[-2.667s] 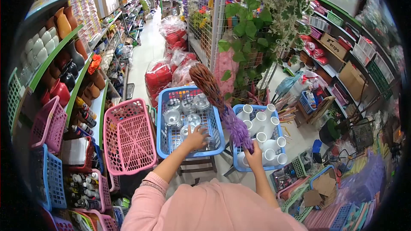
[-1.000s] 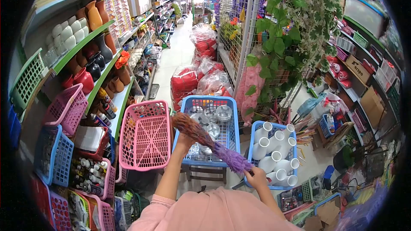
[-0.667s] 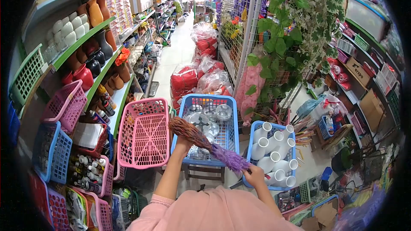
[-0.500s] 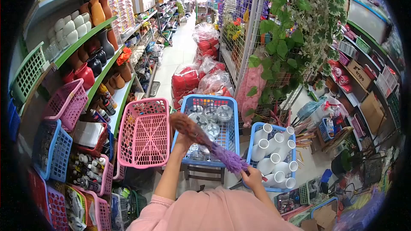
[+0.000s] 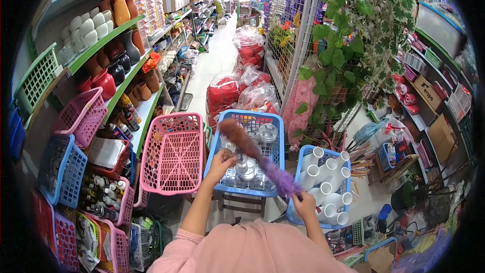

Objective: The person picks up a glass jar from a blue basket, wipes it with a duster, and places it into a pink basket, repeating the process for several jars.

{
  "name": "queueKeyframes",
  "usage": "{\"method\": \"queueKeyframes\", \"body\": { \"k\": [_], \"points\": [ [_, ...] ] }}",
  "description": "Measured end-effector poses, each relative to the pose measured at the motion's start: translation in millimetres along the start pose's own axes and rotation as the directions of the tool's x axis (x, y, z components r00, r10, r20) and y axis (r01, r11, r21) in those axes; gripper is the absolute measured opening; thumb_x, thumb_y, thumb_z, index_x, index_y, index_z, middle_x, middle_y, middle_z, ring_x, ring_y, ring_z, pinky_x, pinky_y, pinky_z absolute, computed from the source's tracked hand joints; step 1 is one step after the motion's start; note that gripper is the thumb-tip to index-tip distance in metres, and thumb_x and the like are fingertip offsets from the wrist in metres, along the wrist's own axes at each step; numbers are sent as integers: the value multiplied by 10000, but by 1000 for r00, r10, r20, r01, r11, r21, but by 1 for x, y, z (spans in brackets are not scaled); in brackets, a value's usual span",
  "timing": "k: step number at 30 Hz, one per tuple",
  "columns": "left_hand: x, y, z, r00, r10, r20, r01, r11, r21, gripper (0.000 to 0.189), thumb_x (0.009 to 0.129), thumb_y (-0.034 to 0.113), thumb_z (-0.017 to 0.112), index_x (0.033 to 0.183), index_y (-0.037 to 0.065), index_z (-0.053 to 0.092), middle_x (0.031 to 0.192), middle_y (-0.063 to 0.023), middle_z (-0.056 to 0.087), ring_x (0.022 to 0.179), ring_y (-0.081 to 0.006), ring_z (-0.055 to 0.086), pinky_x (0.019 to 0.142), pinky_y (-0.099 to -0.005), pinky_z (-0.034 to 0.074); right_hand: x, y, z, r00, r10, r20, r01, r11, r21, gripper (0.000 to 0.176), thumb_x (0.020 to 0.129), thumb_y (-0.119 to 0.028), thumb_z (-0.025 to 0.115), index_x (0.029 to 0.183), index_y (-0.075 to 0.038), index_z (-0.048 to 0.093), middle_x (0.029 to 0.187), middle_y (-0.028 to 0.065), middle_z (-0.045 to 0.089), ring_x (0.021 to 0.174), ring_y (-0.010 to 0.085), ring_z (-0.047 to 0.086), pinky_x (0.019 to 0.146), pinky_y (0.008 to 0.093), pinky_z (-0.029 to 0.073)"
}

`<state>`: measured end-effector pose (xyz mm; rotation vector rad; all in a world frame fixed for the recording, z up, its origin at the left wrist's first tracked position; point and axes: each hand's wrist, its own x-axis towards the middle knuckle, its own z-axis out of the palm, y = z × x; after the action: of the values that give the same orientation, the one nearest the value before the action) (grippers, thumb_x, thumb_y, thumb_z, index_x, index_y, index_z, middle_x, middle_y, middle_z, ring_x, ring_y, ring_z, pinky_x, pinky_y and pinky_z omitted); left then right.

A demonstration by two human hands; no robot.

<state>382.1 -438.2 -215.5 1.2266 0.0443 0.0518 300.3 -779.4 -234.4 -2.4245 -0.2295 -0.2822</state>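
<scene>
My right hand (image 5: pixel 304 203) is closed around the handle end of a fluffy duster (image 5: pixel 262 164), purple near the hand and brown at the far tip. The duster slants up and left over a blue basket (image 5: pixel 281 144) of clear jars, its brown end blurred. At the basket's left side my left hand (image 5: pixel 222 166) has its fingers curled at a clear jar (image 5: pixel 228 144), which it appears to grip; the duster partly covers it. Other jars, such as one with a round lid (image 5: pixel 268 132), sit in the basket.
Left of the jars is a pink basket (image 5: pixel 172 156). A blue basket of white vases (image 5: pixel 326 188) stands to the right. Shelves with pots (image 5: pixel 104 83) line the left; red bundles in plastic (image 5: pixel 222 93) and hanging leaves (image 5: pixel 338 55) are ahead.
The duster's brown end has moved slightly right and is now blurred. My left hand, behind the duster before, now shows more of its fingers. The view has shifted slightly.
</scene>
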Motion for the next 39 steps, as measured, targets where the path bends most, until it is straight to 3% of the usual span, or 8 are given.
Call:
{"method": "queueKeyframes", "body": {
  "k": [4,6,7,10,18,28,30,39],
  "points": [
    [0,2,-6,985,109,133,-145,942,304,156,869,50,598,1021,37,567,897,-72,659,872,-167,637,702,-286,488,7,7,-6,981,159,-109,-165,985,-44,301,777,-341,679,845,-48,663,681,174,637,645,370,622,592,444,476],
    [-5,9,-5,981,136,139,-194,768,611,215,852,88,620,1040,4,556,789,-82,628,763,-159,607,692,-291,480,4,8,-13,995,-72,-74,73,997,10,302,756,-343,697,804,-47,665,666,165,635,633,356,625,584,434,477],
    [0,5,-11,881,354,314,-465,524,714,238,835,119,638,995,-28,544,765,-125,624,727,-173,602,690,-306,476,4,6,-17,995,-71,-74,72,997,10,302,756,-343,697,804,-47,665,666,165,635,633,356,625,584,434,477],
    [-13,28,1,975,126,181,-216,713,667,251,826,116,640,1012,-31,557,806,-154,641,765,-217,633,715,-329,483,9,2,-29,998,49,-36,-51,997,-52,300,746,-339,707,787,-44,667,663,162,634,620,349,625,578,427,478],
    [-19,37,1,952,189,239,-305,603,737,246,816,86,656,1001,-34,548,853,-153,639,833,-228,632,772,-353,483,14,6,-33,996,67,-54,-72,994,-80,307,753,-335,712,762,-32,660,647,181,619,609,363,615,566,436,465],
    [-9,22,-2,986,158,59,-153,985,-78,263,889,51,598,1122,62,474,1042,-72,606,1008,-186,605,888,-317,498,15,9,-5,997,77,-5,-76,995,65,311,793,-304,683,808,4,648,654,204,605,563,353,576,541,412,427],
    [-3,18,-2,980,193,-58,-196,853,-484,303,920,79,557,1203,90,449,1137,-91,578,1116,-278,576,972,-426,495,12,3,3,991,132,35,-137,964,230,306,801,-290,682,856,10,654,651,202,601,532,298,552,534,387,413],
    [17,6,-23,981,188,47,-11,293,-956,294,943,155,515,1207,26,522,1333,-163,501,1253,-284,471,1091,-458,374,2,-7,21,997,68,48,-76,975,210,282,804,-295,672,876,-22,673,714,185,644,595,332,614,566,395,460]
  ]
}}
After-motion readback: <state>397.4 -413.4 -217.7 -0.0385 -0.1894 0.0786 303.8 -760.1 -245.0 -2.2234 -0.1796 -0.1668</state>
